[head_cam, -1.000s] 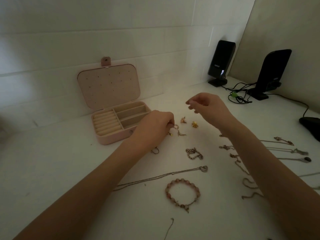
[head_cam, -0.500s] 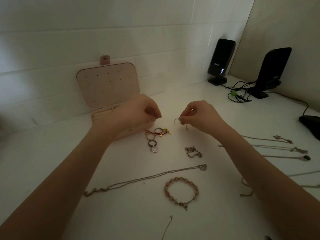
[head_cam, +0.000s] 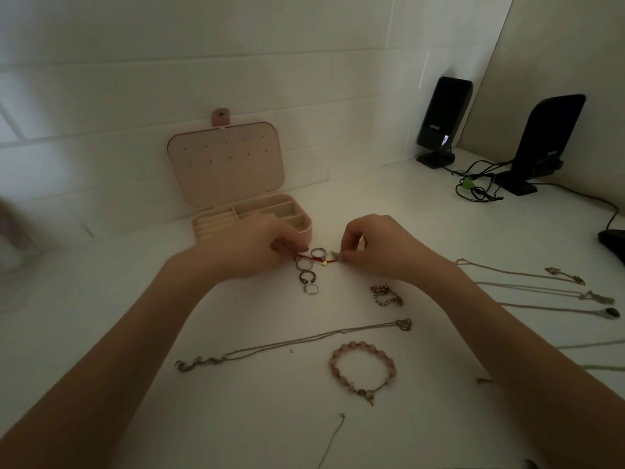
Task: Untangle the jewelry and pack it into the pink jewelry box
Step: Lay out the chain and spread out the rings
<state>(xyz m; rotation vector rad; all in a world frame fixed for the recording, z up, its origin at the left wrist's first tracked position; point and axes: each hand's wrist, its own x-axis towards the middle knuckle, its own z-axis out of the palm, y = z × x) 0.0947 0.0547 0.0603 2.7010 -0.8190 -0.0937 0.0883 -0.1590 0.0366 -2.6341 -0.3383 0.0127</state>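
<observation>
The pink jewelry box (head_cam: 236,170) stands open against the tiled wall, lid upright. In front of it lies a red cord bracelet (head_cam: 321,263) with a small gold bead. My left hand (head_cam: 252,247) pinches its left end and my right hand (head_cam: 375,245) pinches its right end, low over the table. Several rings (head_cam: 309,277) lie in a short column just below the cord. Nearer me lie a small chain bracelet (head_cam: 387,296), a long thin necklace (head_cam: 294,341) and a pink bead bracelet (head_cam: 363,368).
Three necklaces (head_cam: 527,292) are laid out straight at the right. Two black speakers (head_cam: 443,120) with tangled cables (head_cam: 477,187) stand at the back right, and a dark object (head_cam: 614,240) sits at the right edge. A thin chain (head_cam: 333,438) lies near the front.
Both hands have come down and together onto the red cord bracelet. The left hand, earlier lifted in front of the box, now pinches the cord's left end; the right pinches its right end.
</observation>
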